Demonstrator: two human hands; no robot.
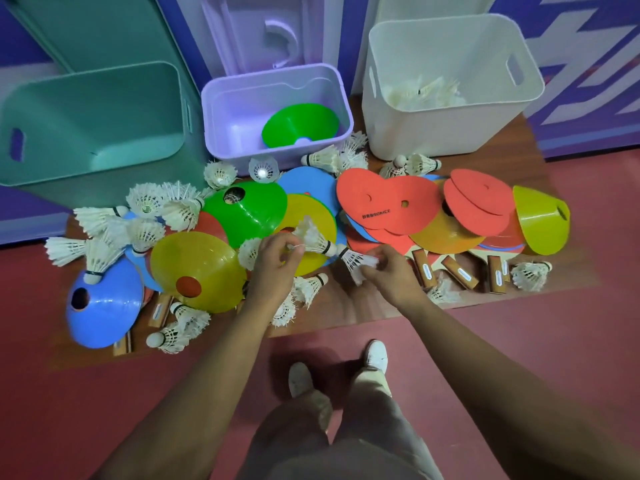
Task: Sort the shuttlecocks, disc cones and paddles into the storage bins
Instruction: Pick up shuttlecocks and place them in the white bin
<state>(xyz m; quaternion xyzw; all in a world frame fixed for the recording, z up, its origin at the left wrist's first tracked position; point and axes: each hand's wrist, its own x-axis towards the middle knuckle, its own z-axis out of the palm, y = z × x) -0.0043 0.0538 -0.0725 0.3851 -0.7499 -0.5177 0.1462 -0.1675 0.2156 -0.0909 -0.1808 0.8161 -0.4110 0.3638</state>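
Head view looks down on a brown mat (346, 306) strewn with gear. Left hand (273, 261) pinches the feathers of a white feathered shuttlecock (313, 237) over a flat yellow disc cone (311, 220). Right hand (388, 271) is closed on the feather skirt of a second white shuttlecock (355, 261), its cork tip pointing left toward the first. Far behind stand three plastic storage bins: a teal bin (86, 126) on the left, a lilac bin (277, 109) holding a green disc cone (299, 124), and a white bin (446, 88) with shuttlecocks inside. Crowding the hands are a domed yellow cone (199, 271), a green domed cone (249, 209), a blue cone (104, 306) at near left, flat red discs (388, 202), and wooden paddle handles (426, 271) poking out from beneath the discs on the right. Loose shuttlecocks (138, 216) lie scattered left.
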